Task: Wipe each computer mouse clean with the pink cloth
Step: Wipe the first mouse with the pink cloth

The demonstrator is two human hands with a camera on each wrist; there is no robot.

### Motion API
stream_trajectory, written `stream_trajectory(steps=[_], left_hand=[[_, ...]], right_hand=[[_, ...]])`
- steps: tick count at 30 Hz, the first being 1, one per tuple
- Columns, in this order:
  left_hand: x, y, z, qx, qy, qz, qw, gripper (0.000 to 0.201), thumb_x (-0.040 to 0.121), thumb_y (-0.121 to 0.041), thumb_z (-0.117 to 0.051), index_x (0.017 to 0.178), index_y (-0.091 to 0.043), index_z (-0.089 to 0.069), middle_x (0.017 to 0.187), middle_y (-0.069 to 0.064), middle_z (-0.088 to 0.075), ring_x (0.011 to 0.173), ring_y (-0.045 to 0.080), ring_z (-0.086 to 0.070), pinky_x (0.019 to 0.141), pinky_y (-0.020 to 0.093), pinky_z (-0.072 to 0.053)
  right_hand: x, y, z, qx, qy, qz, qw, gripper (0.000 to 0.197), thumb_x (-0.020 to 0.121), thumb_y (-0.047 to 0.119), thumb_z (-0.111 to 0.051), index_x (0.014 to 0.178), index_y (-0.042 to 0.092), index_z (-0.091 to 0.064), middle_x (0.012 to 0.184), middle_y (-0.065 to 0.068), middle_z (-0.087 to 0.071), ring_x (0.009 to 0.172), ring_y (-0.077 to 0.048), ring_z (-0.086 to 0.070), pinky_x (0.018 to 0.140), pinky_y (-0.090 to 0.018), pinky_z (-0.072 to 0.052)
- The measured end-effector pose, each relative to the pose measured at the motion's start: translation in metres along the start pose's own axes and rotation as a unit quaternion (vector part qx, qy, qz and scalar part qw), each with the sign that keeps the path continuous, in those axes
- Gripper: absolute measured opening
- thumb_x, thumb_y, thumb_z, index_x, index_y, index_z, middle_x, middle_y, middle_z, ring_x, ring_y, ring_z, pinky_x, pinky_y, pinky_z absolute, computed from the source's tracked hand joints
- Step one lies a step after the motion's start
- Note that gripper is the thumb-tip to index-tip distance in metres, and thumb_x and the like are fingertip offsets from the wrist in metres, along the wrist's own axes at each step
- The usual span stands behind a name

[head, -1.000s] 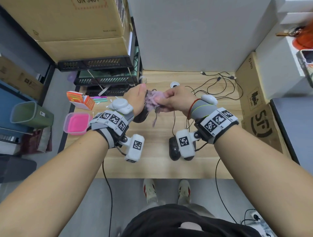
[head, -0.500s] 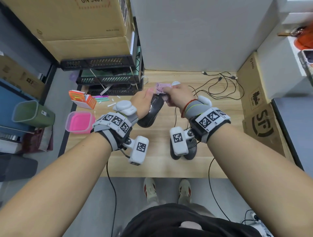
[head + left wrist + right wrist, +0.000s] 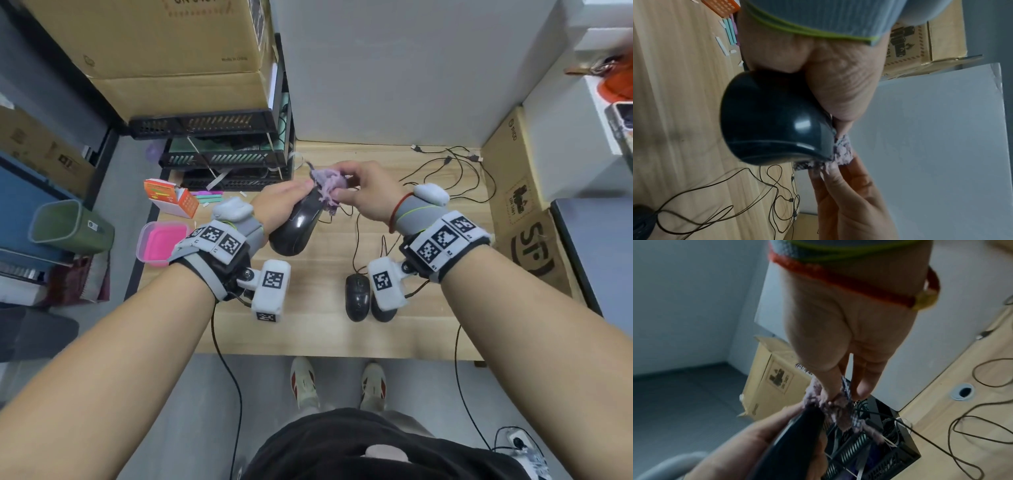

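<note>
Small work corner: pale wood counter (image 3: 308, 329) set against a grey-white wall, stacked black trays (image 3: 219, 161) under cardboard boxes at its far left corner, more boxes along the right edge. Loose cables (image 3: 455, 178) tangle toward the far right corner. Mice counted: three black ones in view. One mouse (image 3: 297, 226) is lifted above the counter's middle, gripped in the left hand (image 3: 281, 202), fingers curled round its side and underside, tail end toward the person. Two spare mice (image 3: 358, 297) lie side by side near the front edge, right of centre; the further-right one is mostly hidden behind the right wrist camera. One cloth (image 3: 327, 186), pink-lilac and frayed, is bunched and pinched in the right hand (image 3: 370, 192) by thumb and fingers (image 3: 831, 386), and pressed on the nose of the held mouse. Handling, as judged: the mouse is a light, stiff, glossy shell, likely slippery, so hold it by the flanks rather than the polished back; its cord trails and may snag in the cable tangle. The cloth is soft, limp and shedding threads; keep it wadded so the pressure reaches the shell. Also present: one pink lidded box (image 3: 161, 241) at the left edge, one orange carton (image 3: 171, 197) behind it, a few pastel sticks (image 3: 209, 198) beside that, one green bin (image 3: 68, 226) on the floor.
</note>
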State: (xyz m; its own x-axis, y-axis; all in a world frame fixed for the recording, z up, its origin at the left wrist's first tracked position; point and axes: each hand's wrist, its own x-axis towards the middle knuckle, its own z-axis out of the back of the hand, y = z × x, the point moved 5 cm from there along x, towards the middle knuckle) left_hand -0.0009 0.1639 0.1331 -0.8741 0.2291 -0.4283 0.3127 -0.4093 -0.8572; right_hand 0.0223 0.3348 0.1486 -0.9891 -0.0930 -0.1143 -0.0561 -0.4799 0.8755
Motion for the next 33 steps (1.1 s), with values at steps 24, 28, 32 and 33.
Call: stream_trajectory(steps=[24,28,32,33], left_hand=[[-0.008,-0.039,0.031,0.139,-0.005,-0.099,0.985,0.022,0.098,-0.025,-0.054,0.091,-0.019,-0.074,0.101,-0.003,-0.07,0.095,0.014,-0.06,0.084,0.017,-0.041],[-0.004,-0.026,0.014,0.156,0.013,-0.083,0.984,0.022,0.096,-0.025,-0.059,0.087,-0.01,-0.074,0.082,-0.002,-0.062,0.077,0.01,-0.051,0.07,0.021,-0.039],[0.002,-0.024,0.009,0.181,0.02,-0.1,0.978,0.027,0.095,-0.025,-0.058,0.078,-0.008,-0.07,0.08,0.0,-0.061,0.076,0.011,-0.05,0.072,0.023,-0.039],[0.002,-0.026,0.009,0.174,0.024,-0.105,0.979,0.027,0.094,-0.026,-0.058,0.077,-0.008,-0.071,0.081,0.001,-0.063,0.076,0.011,-0.051,0.072,0.022,-0.039]], right_hand=[[-0.006,-0.039,-0.011,-0.143,-0.047,-0.037,0.988,0.017,0.086,0.018,-0.063,0.101,0.012,-0.058,0.087,-0.002,-0.06,0.081,-0.024,-0.053,0.068,-0.03,-0.037],[0.01,0.002,-0.009,-0.097,-0.038,0.046,0.994,0.024,0.08,0.023,-0.067,0.101,0.013,-0.065,0.09,-0.005,-0.069,0.085,-0.026,-0.061,0.078,-0.037,-0.05],[0.012,0.01,-0.017,-0.15,0.024,0.046,0.987,0.019,0.079,0.017,-0.069,0.099,0.017,-0.068,0.086,0.001,-0.069,0.083,-0.021,-0.061,0.079,-0.035,-0.05],[0.01,0.008,-0.019,-0.157,0.039,0.045,0.986,0.016,0.08,0.017,-0.069,0.096,0.016,-0.068,0.084,0.0,-0.068,0.083,-0.022,-0.061,0.079,-0.035,-0.049]])
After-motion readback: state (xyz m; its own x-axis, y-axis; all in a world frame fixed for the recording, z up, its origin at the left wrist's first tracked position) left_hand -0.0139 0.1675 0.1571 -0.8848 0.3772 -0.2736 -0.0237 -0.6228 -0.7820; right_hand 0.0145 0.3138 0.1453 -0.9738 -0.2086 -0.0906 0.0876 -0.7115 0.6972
